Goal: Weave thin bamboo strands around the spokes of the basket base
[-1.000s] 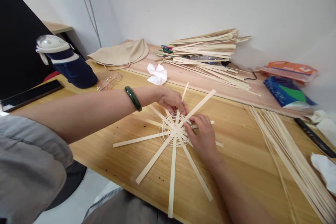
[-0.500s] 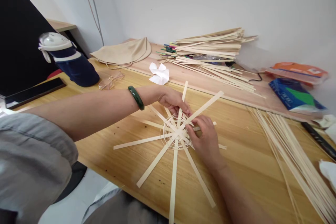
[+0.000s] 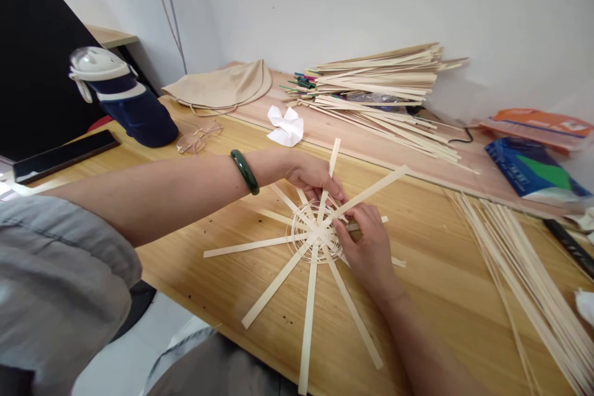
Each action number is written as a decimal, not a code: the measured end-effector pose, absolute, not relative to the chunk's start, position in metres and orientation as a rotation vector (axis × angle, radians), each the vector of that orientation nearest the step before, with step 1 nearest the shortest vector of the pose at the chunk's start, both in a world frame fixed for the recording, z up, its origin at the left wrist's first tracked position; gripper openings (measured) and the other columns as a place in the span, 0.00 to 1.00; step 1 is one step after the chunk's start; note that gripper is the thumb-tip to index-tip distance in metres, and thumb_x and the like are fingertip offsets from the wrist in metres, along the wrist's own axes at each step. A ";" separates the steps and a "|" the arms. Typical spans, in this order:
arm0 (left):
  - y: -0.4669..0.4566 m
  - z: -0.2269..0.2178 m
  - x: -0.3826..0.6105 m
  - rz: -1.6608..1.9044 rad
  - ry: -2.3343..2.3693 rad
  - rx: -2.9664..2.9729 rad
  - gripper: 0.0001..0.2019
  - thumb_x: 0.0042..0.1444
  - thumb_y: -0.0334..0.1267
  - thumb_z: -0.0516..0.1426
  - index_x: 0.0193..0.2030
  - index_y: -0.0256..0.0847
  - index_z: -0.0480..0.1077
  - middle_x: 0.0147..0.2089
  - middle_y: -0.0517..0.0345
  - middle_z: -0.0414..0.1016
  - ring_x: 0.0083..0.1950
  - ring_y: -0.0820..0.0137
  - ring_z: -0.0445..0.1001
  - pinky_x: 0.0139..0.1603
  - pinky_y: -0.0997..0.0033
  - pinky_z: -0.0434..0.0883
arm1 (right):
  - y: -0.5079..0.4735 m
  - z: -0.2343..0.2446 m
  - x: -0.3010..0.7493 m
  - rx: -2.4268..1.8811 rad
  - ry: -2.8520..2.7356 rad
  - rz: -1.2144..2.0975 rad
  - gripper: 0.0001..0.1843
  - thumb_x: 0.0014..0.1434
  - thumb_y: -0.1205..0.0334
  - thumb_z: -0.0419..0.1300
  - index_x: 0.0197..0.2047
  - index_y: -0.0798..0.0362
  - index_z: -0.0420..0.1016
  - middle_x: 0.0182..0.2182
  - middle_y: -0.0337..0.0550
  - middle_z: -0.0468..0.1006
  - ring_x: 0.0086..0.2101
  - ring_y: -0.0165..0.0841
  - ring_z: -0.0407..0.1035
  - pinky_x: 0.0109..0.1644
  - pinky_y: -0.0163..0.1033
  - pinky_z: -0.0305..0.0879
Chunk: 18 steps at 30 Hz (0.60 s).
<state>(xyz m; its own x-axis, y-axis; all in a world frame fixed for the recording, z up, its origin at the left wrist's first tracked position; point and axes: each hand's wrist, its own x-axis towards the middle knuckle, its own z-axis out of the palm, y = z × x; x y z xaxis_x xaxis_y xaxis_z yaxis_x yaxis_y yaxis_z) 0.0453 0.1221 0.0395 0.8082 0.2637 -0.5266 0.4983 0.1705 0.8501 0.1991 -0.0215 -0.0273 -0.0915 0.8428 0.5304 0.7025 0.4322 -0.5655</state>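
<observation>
A round bamboo weaving (image 3: pixel 316 236) lies on the wooden table, its flat strips fanning out like spokes and thin strips looped in rings around the centre. My left hand (image 3: pixel 317 174), with a dark green bangle (image 3: pixel 245 171) at the wrist, reaches over its far edge. The left fingers are closed at the far rim, near an upright spoke. On the right side, my right hand (image 3: pixel 369 246) pinches the rim between thumb and fingers, close to the left fingertips. The exact strands in each grip are partly hidden by the hands and spokes.
Loose bamboo strips (image 3: pixel 524 284) lie at the right, with more bundles (image 3: pixel 380 83) by the wall. A blue-sleeved bottle (image 3: pixel 132 105), phone (image 3: pixel 67 154) and eyeglasses (image 3: pixel 199 137) are at left. Crumpled white paper (image 3: pixel 286 126), a beige cloth (image 3: pixel 223 86) and a blue packet (image 3: pixel 533 167) sit behind.
The view has shifted slightly. Both hands stay at the weaving's far right rim, with only small finger movement.
</observation>
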 end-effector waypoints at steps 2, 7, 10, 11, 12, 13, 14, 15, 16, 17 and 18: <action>0.120 0.041 0.046 -0.185 0.684 1.409 0.12 0.55 0.32 0.57 0.43 0.31 0.77 0.30 0.55 0.80 0.36 0.66 0.78 0.46 0.59 0.75 | -0.021 -0.028 0.199 -1.323 -1.833 0.222 0.04 0.62 0.62 0.58 0.34 0.48 0.66 0.34 0.43 0.73 0.39 0.40 0.65 0.43 0.45 0.62; 0.117 0.049 0.048 -0.179 0.709 1.394 0.10 0.59 0.32 0.55 0.41 0.31 0.77 0.31 0.53 0.81 0.37 0.68 0.78 0.46 0.62 0.75 | -0.020 -0.030 0.201 -1.345 -1.813 0.252 0.06 0.62 0.61 0.58 0.33 0.48 0.66 0.33 0.42 0.73 0.37 0.39 0.66 0.42 0.45 0.62; 0.116 0.054 0.048 -0.158 0.747 1.402 0.09 0.61 0.32 0.54 0.40 0.30 0.76 0.31 0.54 0.80 0.37 0.69 0.78 0.46 0.63 0.75 | -0.020 -0.030 0.202 -1.356 -1.815 0.268 0.06 0.62 0.61 0.58 0.33 0.48 0.66 0.32 0.41 0.73 0.37 0.38 0.65 0.41 0.44 0.62; 0.116 0.055 0.048 -0.151 0.769 1.405 0.09 0.61 0.31 0.55 0.40 0.30 0.76 0.30 0.54 0.80 0.37 0.69 0.78 0.46 0.63 0.74 | -0.020 -0.030 0.202 -1.359 -1.818 0.273 0.06 0.62 0.61 0.58 0.33 0.48 0.66 0.32 0.41 0.73 0.37 0.38 0.65 0.42 0.44 0.62; 0.116 0.055 0.048 -0.148 0.793 1.408 0.08 0.60 0.30 0.55 0.40 0.30 0.75 0.30 0.54 0.79 0.37 0.69 0.78 0.46 0.63 0.74 | -0.020 -0.030 0.201 -1.361 -1.821 0.277 0.06 0.62 0.61 0.58 0.33 0.48 0.67 0.32 0.42 0.73 0.37 0.38 0.65 0.42 0.44 0.62; 0.117 0.054 0.048 -0.149 0.818 1.410 0.07 0.60 0.28 0.56 0.40 0.30 0.75 0.30 0.55 0.79 0.37 0.69 0.78 0.47 0.62 0.74 | -0.021 -0.029 0.201 -1.362 -1.826 0.280 0.05 0.62 0.61 0.58 0.33 0.48 0.67 0.33 0.42 0.74 0.37 0.39 0.65 0.42 0.45 0.62; 0.117 0.053 0.049 -0.153 0.842 1.411 0.06 0.60 0.27 0.56 0.41 0.30 0.74 0.30 0.55 0.79 0.37 0.69 0.78 0.46 0.62 0.75 | -0.021 -0.029 0.200 -1.360 -1.832 0.283 0.04 0.62 0.61 0.58 0.34 0.48 0.68 0.34 0.42 0.74 0.38 0.39 0.65 0.43 0.45 0.62; 0.117 0.051 0.049 -0.159 0.865 1.413 0.06 0.60 0.26 0.57 0.41 0.30 0.74 0.31 0.56 0.79 0.37 0.69 0.78 0.46 0.62 0.75 | -0.021 -0.029 0.200 -1.357 -1.838 0.285 0.04 0.62 0.61 0.58 0.35 0.48 0.68 0.34 0.43 0.74 0.38 0.39 0.65 0.43 0.45 0.62; 0.117 0.050 0.050 -0.167 0.885 1.415 0.05 0.61 0.26 0.57 0.42 0.31 0.74 0.34 0.56 0.79 0.38 0.69 0.78 0.46 0.62 0.76 | -0.021 -0.029 0.199 -1.353 -1.845 0.288 0.03 0.62 0.61 0.58 0.35 0.48 0.69 0.35 0.43 0.75 0.39 0.40 0.66 0.44 0.46 0.62; 0.117 0.048 0.051 -0.175 0.903 1.416 0.04 0.62 0.28 0.58 0.43 0.32 0.73 0.37 0.56 0.79 0.39 0.69 0.78 0.45 0.63 0.76 | -0.021 -0.029 0.199 -1.347 -1.852 0.291 0.03 0.62 0.61 0.58 0.36 0.48 0.70 0.35 0.43 0.75 0.39 0.40 0.66 0.45 0.46 0.62; 0.117 0.047 0.051 -0.181 0.917 1.418 0.05 0.63 0.31 0.59 0.44 0.33 0.73 0.40 0.55 0.78 0.41 0.69 0.78 0.45 0.63 0.77 | -0.021 -0.029 0.199 -1.342 -1.858 0.296 0.03 0.62 0.61 0.58 0.36 0.48 0.70 0.35 0.43 0.75 0.39 0.40 0.66 0.45 0.46 0.62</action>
<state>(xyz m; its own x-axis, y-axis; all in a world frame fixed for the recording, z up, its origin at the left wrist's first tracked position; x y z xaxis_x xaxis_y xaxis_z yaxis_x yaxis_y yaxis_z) 0.0514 0.1168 0.0467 0.6586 0.4025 -0.6358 0.6137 0.2017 0.7634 0.1991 -0.0211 -0.0286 -0.1100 0.8762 0.4692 0.6874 0.4081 -0.6008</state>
